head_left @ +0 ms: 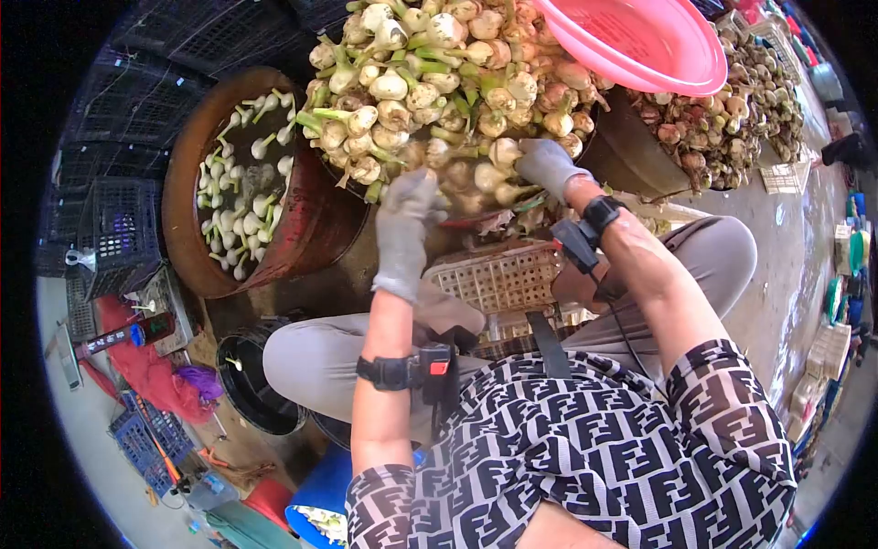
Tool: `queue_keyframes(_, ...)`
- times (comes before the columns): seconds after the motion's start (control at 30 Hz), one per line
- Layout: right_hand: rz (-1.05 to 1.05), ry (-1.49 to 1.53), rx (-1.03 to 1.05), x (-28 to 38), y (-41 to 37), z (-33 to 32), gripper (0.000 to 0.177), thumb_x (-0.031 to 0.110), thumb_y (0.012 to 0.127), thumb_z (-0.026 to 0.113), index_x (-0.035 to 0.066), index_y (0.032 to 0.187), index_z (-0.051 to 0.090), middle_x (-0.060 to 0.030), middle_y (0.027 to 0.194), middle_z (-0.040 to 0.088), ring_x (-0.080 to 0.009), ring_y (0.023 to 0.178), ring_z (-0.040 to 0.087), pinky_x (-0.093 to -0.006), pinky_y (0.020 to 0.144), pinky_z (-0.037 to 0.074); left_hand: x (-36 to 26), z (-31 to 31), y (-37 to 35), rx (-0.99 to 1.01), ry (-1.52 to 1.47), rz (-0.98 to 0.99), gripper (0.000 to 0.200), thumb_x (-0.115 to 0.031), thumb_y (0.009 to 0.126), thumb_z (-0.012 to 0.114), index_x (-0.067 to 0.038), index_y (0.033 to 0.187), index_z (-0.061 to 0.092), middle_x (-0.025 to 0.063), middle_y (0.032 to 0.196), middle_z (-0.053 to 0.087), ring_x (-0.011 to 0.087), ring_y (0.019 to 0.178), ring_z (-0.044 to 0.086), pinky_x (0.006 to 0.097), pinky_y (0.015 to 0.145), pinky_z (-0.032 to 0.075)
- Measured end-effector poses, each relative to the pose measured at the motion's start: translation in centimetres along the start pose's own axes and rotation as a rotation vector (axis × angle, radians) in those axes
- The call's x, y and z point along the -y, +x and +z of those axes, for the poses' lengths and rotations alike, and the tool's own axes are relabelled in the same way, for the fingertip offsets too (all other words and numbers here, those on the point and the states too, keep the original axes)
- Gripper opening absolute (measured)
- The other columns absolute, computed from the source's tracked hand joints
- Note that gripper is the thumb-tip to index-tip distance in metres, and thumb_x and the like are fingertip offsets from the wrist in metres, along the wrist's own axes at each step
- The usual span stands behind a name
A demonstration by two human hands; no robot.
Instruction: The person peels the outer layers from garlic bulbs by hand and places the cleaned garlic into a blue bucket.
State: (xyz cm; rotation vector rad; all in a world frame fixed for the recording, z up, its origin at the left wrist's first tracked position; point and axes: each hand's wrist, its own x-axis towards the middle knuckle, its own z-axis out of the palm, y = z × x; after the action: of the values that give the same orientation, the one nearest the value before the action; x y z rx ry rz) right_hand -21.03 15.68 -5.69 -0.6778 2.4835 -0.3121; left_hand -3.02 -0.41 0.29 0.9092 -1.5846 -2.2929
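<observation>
A heap of garlic bulbs [393,87] with green stems, some skins still brown, rises in front of me. My left hand [408,215], in a grey glove, is at the near edge of the heap with its fingers curled closed. Whatever it holds, if anything, is hidden. Also gloved, my right hand [549,167] closes its fingers at a pale garlic bulb [503,153] on the right of the heap. Between the hands more bulbs lie low, partly blurred. A pink basin [640,37] rests on the heap's upper right.
At left stands a rusty drum [320,224] with white bulbs floating in water. A perforated cream crate [494,279] sits between my legs. Reddish bulbs [722,123] are piled at right. A black bucket [261,384] and a blue bucket [306,499] stand at lower left.
</observation>
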Motion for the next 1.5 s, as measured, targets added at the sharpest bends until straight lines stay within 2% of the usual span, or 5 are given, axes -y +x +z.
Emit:
queue_keyframes(0.17,-0.062,0.346,-0.068,1.1,-3.8,-3.3,0.032,0.010,0.069,0.054,0.003,0.100,0.061,-0.0149,0.088,0.063,-0.0240,0.080,0.060,-0.0328,0.072,0.047,0.7,3.7,0.6,0.146,0.874,0.651,0.072,-0.007,0.060,0.073,-0.006,0.123,0.040,0.0145,0.117,0.045,0.0283,0.110,0.046,0.0317,0.094,0.039)
queue_keyframes(0.47,-0.152,1.693,0.078,4.9,-8.5,-3.3,0.018,0.014,0.082,0.059,0.000,0.094,0.059,-0.0012,0.069,0.057,-0.0093,0.059,0.054,-0.0202,0.054,0.044,0.0,4.0,-0.8,0.115,0.663,0.459,0.071,-0.010,0.059,0.078,-0.003,0.121,0.043,0.0125,0.106,0.056,0.0215,0.097,0.055,0.0287,0.086,0.043)
queue_keyframes(1.17,-0.121,1.482,0.309,5.4,-10.5,-2.4,0.011,0.008,0.078,0.061,0.001,0.085,0.058,-0.0012,0.066,0.056,-0.0071,0.052,0.051,-0.0207,0.046,0.040,1.7,2.3,-2.3,0.271,0.327,0.474,0.042,-0.026,0.084,0.059,0.000,0.115,0.050,0.0049,0.105,0.054,0.0102,0.092,0.052,0.0229,0.080,0.044)
queue_keyframes(1.27,-0.119,1.526,0.295,5.4,-10.1,-1.1,0.007,0.005,0.077,0.058,0.000,0.083,0.058,-0.0029,0.063,0.056,-0.0105,0.051,0.052,-0.0234,0.044,0.041,1.9,1.8,-3.5,0.298,-0.088,-0.122,0.047,-0.041,0.091,0.044,-0.002,0.116,0.051,0.0042,0.102,0.056,0.0092,0.087,0.053,0.0220,0.073,0.044)
queue_keyframes(1.5,-0.415,0.741,-0.149,4.7,-9.8,0.8,0.008,0.008,0.079,0.059,0.004,0.085,0.061,-0.0031,0.064,0.057,-0.0077,0.053,0.053,-0.0244,0.044,0.042,0.9,2.4,-3.6,0.315,-0.216,-0.298,0.073,-0.066,0.084,0.024,-0.003,0.101,0.058,0.0048,0.070,0.060,0.0106,0.049,0.051,0.0197,0.035,0.034)
